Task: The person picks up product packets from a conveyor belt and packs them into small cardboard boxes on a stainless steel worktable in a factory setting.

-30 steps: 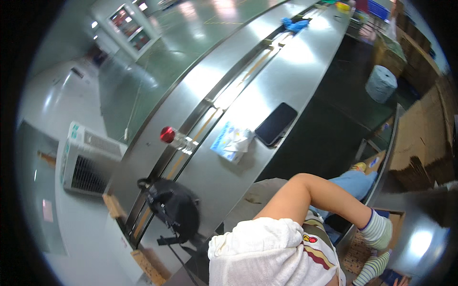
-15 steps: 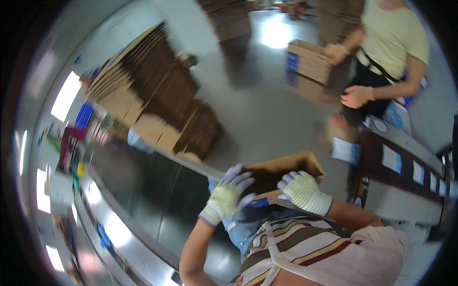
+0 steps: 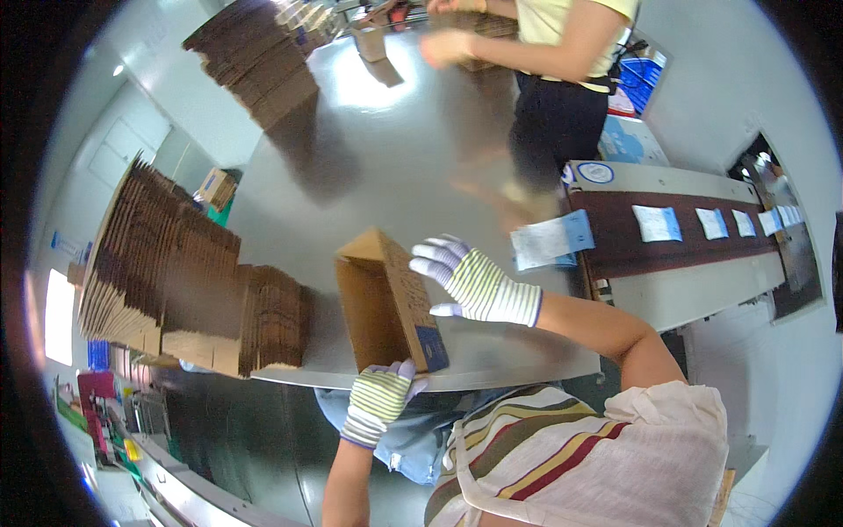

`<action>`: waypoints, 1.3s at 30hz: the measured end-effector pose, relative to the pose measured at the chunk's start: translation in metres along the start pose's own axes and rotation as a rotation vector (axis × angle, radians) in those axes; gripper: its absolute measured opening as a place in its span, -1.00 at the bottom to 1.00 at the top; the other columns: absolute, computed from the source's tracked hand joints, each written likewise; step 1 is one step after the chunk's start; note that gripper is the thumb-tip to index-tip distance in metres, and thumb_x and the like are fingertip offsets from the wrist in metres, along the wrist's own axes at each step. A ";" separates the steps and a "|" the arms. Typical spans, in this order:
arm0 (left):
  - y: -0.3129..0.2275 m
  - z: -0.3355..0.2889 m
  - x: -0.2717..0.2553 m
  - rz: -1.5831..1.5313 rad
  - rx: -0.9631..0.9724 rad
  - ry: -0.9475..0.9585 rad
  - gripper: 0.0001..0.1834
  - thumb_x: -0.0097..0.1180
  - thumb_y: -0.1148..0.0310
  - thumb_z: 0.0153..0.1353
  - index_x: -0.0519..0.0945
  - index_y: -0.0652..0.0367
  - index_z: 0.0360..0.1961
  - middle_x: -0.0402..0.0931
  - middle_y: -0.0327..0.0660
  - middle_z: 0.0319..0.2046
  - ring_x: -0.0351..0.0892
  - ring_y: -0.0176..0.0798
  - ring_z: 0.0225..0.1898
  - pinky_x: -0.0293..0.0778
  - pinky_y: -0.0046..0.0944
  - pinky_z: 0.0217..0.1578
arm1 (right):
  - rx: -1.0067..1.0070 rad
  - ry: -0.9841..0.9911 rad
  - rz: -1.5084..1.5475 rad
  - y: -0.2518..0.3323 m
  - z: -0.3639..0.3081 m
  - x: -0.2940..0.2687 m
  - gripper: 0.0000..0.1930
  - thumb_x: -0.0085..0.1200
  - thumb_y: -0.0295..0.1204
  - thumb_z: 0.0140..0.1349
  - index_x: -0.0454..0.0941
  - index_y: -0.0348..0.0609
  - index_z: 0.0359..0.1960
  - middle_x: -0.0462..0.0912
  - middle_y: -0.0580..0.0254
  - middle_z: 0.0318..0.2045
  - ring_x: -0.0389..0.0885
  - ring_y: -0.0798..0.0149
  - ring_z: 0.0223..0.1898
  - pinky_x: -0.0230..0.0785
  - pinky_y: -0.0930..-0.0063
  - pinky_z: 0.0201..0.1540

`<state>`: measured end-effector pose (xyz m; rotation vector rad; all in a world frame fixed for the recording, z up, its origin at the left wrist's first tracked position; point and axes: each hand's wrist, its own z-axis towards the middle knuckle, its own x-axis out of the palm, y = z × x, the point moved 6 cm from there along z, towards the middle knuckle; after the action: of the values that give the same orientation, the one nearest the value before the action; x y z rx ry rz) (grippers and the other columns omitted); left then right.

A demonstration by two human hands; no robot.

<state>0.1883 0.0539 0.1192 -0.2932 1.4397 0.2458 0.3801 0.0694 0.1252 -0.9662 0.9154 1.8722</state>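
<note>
My left grip [image 3: 378,404] clasps the carton [image 3: 406,307] at its near end; my right grip [image 3: 479,283] is splayed by its right side.

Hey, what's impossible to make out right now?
All in the head view:
Hidden: part of the open brown cardboard box, behind the left hand in a green-striped white glove.
Cut off: head of the yellow-shirted co-worker, by the top edge.
Blurred: the co-worker's lower hand, likely by motion.
Too small: details on the farthest white-and-blue packets.
</note>
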 end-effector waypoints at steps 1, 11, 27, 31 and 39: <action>-0.004 0.011 0.005 0.013 0.008 -0.061 -0.63 0.11 0.10 0.13 0.48 0.21 -0.26 0.49 -0.16 -0.59 0.53 -0.13 -0.61 0.40 -0.20 -0.55 | 0.076 0.043 0.051 -0.008 -0.017 -0.006 -0.39 0.20 -0.10 0.01 0.39 -0.15 0.07 0.34 0.00 0.15 0.28 -0.01 0.19 0.09 0.04 0.27; -0.011 0.060 -0.007 -0.157 -0.112 -0.048 -0.38 0.18 0.39 0.04 0.31 0.29 0.15 0.57 0.08 -0.36 0.58 0.10 -0.44 0.50 -0.06 -0.43 | 0.279 0.512 0.254 -0.018 -0.164 0.058 -0.54 0.01 -0.01 0.17 0.48 -0.12 -0.07 0.51 0.09 -0.06 0.47 -0.01 -0.03 0.27 0.09 0.06; 0.008 0.043 -0.012 -0.064 -0.137 -0.032 -0.46 0.17 0.25 0.05 0.45 0.21 0.08 0.59 -0.11 -0.43 0.57 -0.05 -0.32 0.35 -0.07 0.04 | 0.645 0.483 -0.024 -0.248 -0.120 -0.071 -0.69 0.20 -0.36 0.10 0.53 -0.26 -0.15 0.63 0.00 -0.19 0.59 0.06 -0.10 0.42 0.26 -0.01; 0.015 0.033 -0.008 -0.082 -0.153 -0.051 -0.44 0.18 0.22 0.03 0.45 0.26 0.06 0.59 -0.10 -0.41 0.57 -0.05 -0.32 0.40 -0.10 -0.10 | 0.695 0.608 0.186 -0.260 -0.112 -0.065 -0.66 0.24 -0.42 0.06 0.52 -0.25 -0.13 0.64 0.03 -0.20 0.59 0.11 -0.09 0.41 0.32 0.00; 0.012 0.042 -0.003 -0.063 -0.121 -0.075 -0.43 0.13 0.28 -0.02 0.43 0.24 0.08 0.48 -0.16 -0.49 0.50 -0.10 -0.42 0.37 -0.14 -0.26 | 0.525 1.057 0.017 -0.246 -0.098 -0.005 -0.26 0.36 -0.24 -0.11 0.36 -0.25 0.14 0.52 -0.06 0.03 0.51 0.03 0.03 0.34 0.30 0.10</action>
<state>0.2232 0.0795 0.1263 -0.4229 1.3421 0.2899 0.6275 0.0821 0.0309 -1.5940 1.8888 0.9266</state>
